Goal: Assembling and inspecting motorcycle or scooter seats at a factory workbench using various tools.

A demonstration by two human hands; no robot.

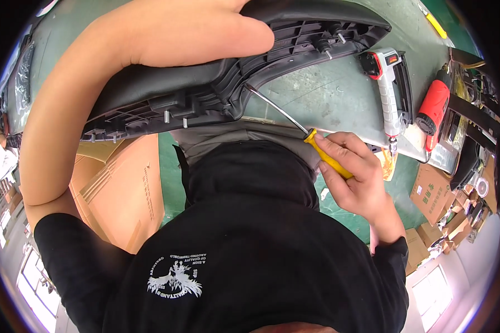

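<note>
A long black padded trim panel (166, 80) lies across the near part of the green-topped table, its ribbed underside and several metal studs facing me. My left hand (200, 33) bears on its padded top, thumb stretched along it; the other fingers run out at the upper edge of the picture. In my right hand (353, 172) is a screwdriver (329, 156) with a yellow handle, my fingers closed round it. The tip of its thin shaft touches the panel's inner edge, at the bend near the middle.
To the right on the table lie a grey and red staple gun (389, 89) and a red power tool (436, 102). A yellow-handled tool (435, 25) lies at the far right. Cardboard (130, 194) stands below the table on the left, and cardboard boxes (430, 191) on the right.
</note>
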